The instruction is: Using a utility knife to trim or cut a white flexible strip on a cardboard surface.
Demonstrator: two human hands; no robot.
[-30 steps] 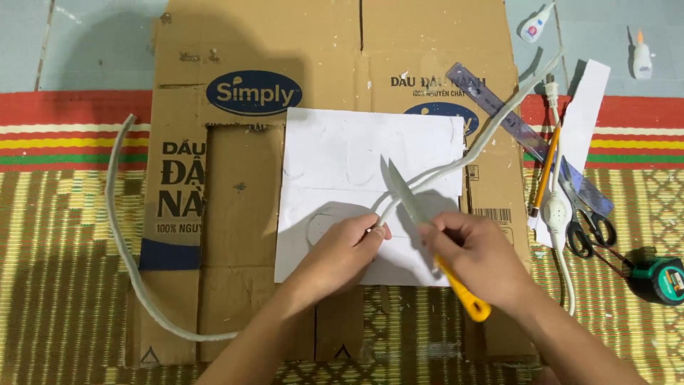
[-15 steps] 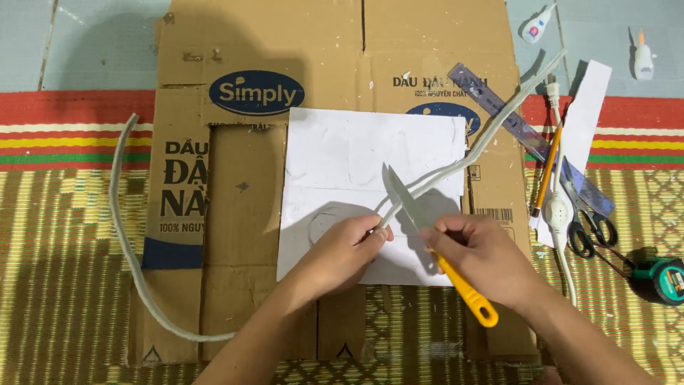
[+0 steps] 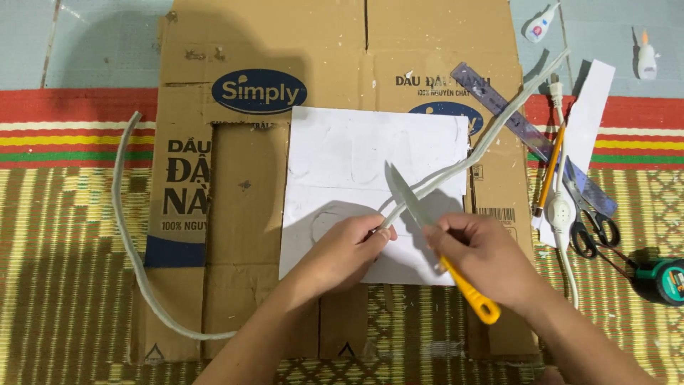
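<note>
We see two hands over a flat brown cardboard box (image 3: 235, 214) that lies on a woven floor mat (image 3: 64, 271). The left hand (image 3: 345, 249) pinches the end of a long grey strip (image 3: 456, 160) between its fingertips. The right hand (image 3: 484, 260) is closed around the yellow handle of a knife (image 3: 434, 246). The knife blade points up and away from us and lies against the grey strip, just beside the left fingertips.

The grey strip runs from the left hand up toward the far right corner of the cardboard. Under the hands lies one white sheet (image 3: 370, 178), near the middle of the cardboard.

The cardboard has two dark blue ovals with white writing, one oval (image 3: 258, 91) near its far left part, the other (image 3: 445, 114) half hidden under the white sheet. Big dark letters sit along its left side, and a small striped code label (image 3: 495, 214) sits near its right edge.

A second long grey strip (image 3: 128, 249) curves along the left edge of the cardboard.

By the right edge of the mat we count one clear ruler (image 3: 499, 100), one orange pencil (image 3: 550, 171), one pair of scissors (image 3: 588, 221), one white paper strip (image 3: 591, 107), one white cord with a switch (image 3: 561, 210) and one green tape measure (image 3: 662, 280). Two small glue bottles lie at the far right: one (image 3: 539, 23) near the cardboard, one (image 3: 646, 53) farther right.
</note>
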